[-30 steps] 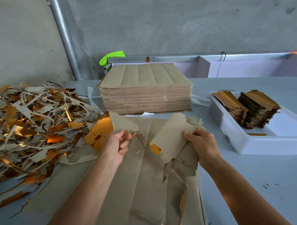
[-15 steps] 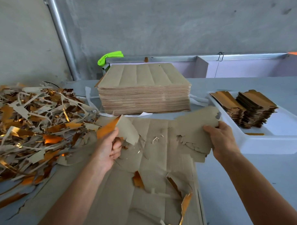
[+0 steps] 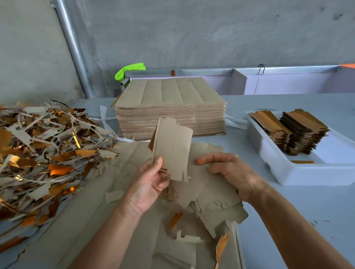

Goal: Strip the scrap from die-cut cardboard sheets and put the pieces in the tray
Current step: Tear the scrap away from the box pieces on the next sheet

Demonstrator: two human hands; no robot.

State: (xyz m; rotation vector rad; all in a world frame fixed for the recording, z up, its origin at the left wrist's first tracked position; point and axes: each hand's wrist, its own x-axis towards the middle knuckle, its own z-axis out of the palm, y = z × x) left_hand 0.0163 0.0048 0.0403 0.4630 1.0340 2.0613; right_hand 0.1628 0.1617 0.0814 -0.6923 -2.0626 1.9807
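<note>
Head-camera view is showing the person's left hand (image 3: pixel 152 182) pinching a stack of brown die-cut cardboard pieces (image 3: pixel 172 149) upright between thumb and fingers, just above the torn brown cardboard sheet (image 3: pixel 123 222) lying flat on the grey table (image 3: pixel 296 220). Right hand (image 3: pixel 231 173) is gripping more loosened brown pieces (image 3: pixel 217 195) against that sheet, fingers curled over their top edge. White plastic tray (image 3: pixel 290 171), to the right of the sheet, is already holding 2 stacks of gold-faced finished pieces (image 3: pixel 289 128). Left of the sheet a heap of brown and gold scrap strips (image 3: pixel 40 151) is lying, and beyond it a tall stack of unstripped brown sheets (image 3: pixel 170 108) is waiting.

The step in hand looks like gathering freed pieces into 1 bundle. Doing it well probably means squaring the edges together, shaking off the thin slivers clinging at the lower edge, and keeping the gold faces turned alike before carrying the bundle across to the tray.
</note>
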